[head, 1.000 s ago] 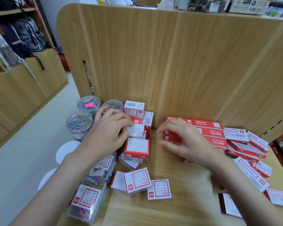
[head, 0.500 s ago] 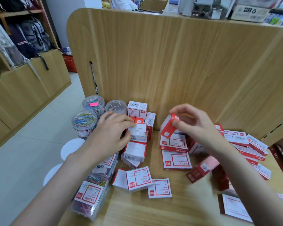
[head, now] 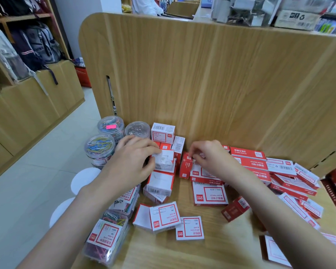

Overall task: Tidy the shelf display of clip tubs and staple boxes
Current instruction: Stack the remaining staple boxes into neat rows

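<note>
My left hand [head: 133, 162] holds a small white clip box [head: 164, 161] in the stack of red-and-white boxes at the back middle of the wooden shelf [head: 202, 249]. My right hand [head: 208, 155] pinches the top of a red staple box [head: 186, 165] standing on end beside flat staple boxes [head: 209, 193]. Three round clip tubs [head: 100, 146] stand at the back left. Two rectangular clear tubs of coloured clips [head: 107, 238] lie at the front left. More long red staple boxes [head: 248, 154] are piled on the right.
A tall wooden back panel [head: 211, 78] closes the shelf behind the boxes. Loose small boxes [head: 189, 228] lie in the front middle. The shelf's left edge drops to a tiled floor with two white stools [head: 83, 179]. Backpacks [head: 37, 43] hang on a far shelf.
My right hand has brought the red staple box down from the air and stood it on end beside the white box stack. My left hand has stayed on its box.
</note>
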